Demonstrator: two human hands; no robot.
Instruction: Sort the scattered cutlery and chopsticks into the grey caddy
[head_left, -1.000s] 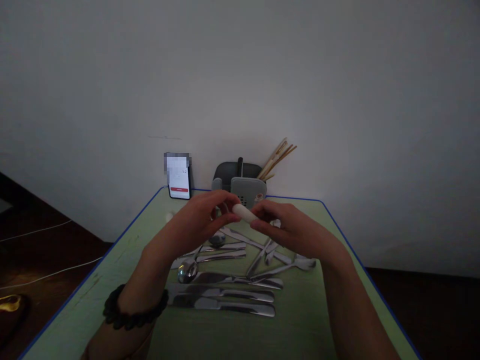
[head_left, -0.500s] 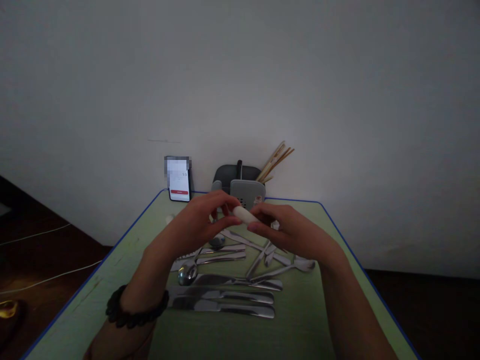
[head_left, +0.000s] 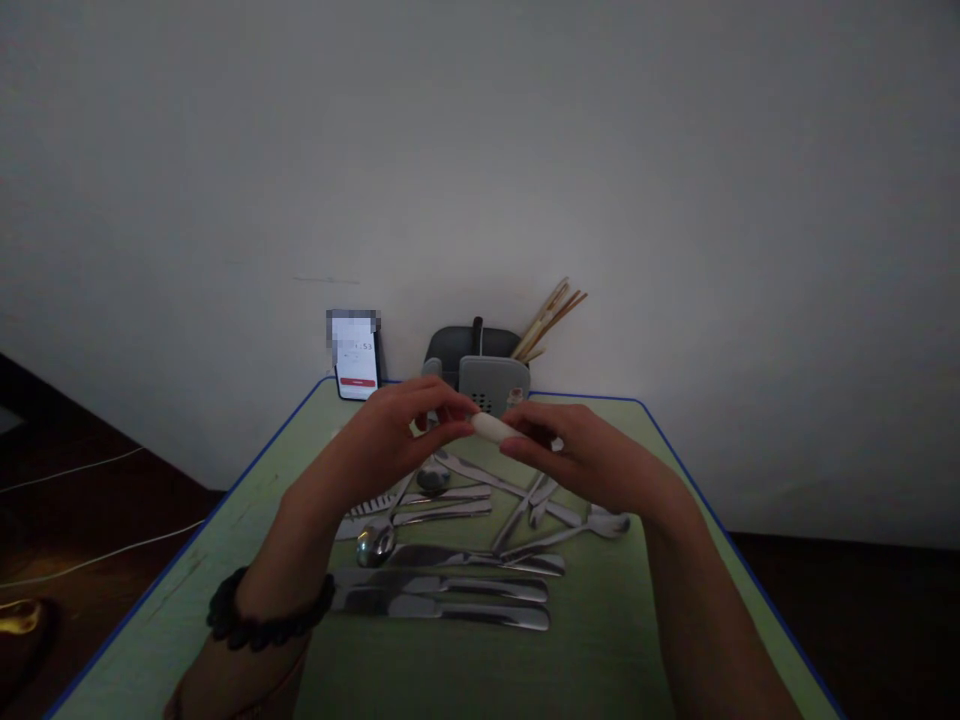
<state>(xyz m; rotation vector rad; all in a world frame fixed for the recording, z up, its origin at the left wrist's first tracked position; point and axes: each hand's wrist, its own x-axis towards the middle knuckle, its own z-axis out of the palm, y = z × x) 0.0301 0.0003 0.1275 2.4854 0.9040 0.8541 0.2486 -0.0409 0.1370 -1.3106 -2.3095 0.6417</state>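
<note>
A small white oblong piece (head_left: 491, 427), rounded and smooth, is held in the air over the table; its exact kind I cannot make out. My left hand (head_left: 420, 425) pinches its left end between thumb and fingers. At the other end, the closed fingers of my right hand (head_left: 566, 440) grip it and hide part of it. Below lies metal cutlery: a spoon (head_left: 375, 543), a second spoon (head_left: 433, 478), a fork (head_left: 373, 507), several table knives (head_left: 491, 612), and crossed pieces to the right, including a fork (head_left: 607, 522).
Behind my hands a grey cutlery holder (head_left: 495, 375) stands near the wall, with wooden chopsticks (head_left: 551, 320) leaning out at its right. A lit phone (head_left: 356, 355) is propped at the back left. The green table (head_left: 465, 675) has a blue edge.
My hands have drawn slightly apart along the white piece, exposing a little more of it. Both hands still hold it. The cutlery stays in place.
</note>
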